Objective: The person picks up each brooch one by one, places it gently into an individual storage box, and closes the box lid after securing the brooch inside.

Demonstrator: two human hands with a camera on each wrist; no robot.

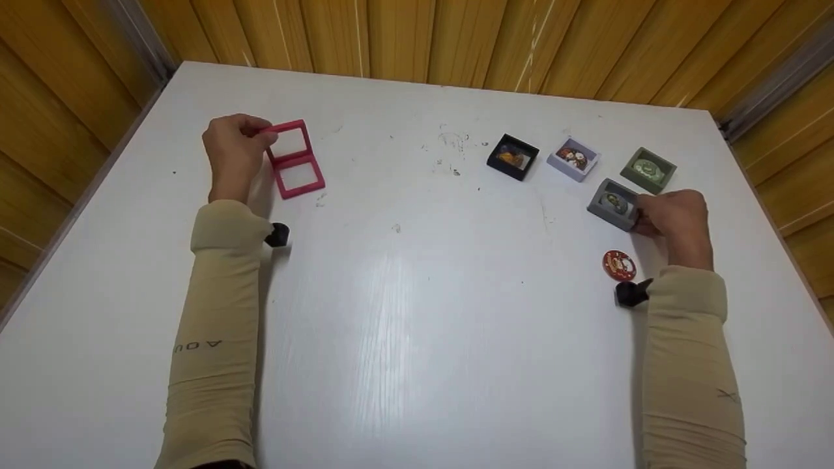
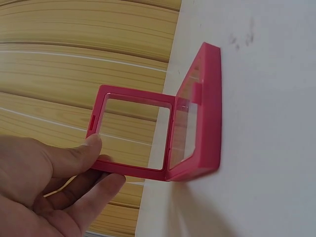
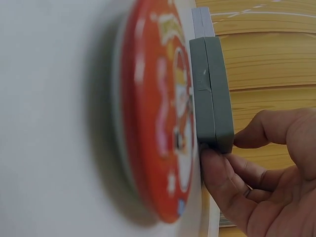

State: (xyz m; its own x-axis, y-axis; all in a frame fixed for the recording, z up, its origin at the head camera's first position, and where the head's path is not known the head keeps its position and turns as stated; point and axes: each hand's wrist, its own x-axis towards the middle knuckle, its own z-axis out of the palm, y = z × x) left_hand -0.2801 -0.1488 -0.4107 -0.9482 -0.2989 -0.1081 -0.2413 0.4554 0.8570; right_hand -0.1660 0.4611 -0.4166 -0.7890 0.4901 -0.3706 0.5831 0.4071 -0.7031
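On the left of the head view, my left hand [image 1: 231, 153] pinches the raised lid of a pink display case [image 1: 303, 191] between thumb and fingers. The case stands open like a book, its base on the table, with clear windows framed in pink [image 2: 210, 113]. Over on the right, my right hand [image 1: 677, 218] grips the near right corner of a grey display case [image 1: 607, 220], which is closed with a round badge inside. A red round badge [image 1: 619, 265] with a white figure lies just nearer than that case; it fills much of the right wrist view [image 3: 148, 108].
Beyond the grey case sit a black case [image 1: 500, 167], a lavender case [image 1: 565, 170] and a green case [image 1: 640, 183], each with something inside. Wood-look panels [image 1: 456, 39] border the white table [image 1: 417, 293]. Dark marks [image 1: 453, 140] stain its far middle.
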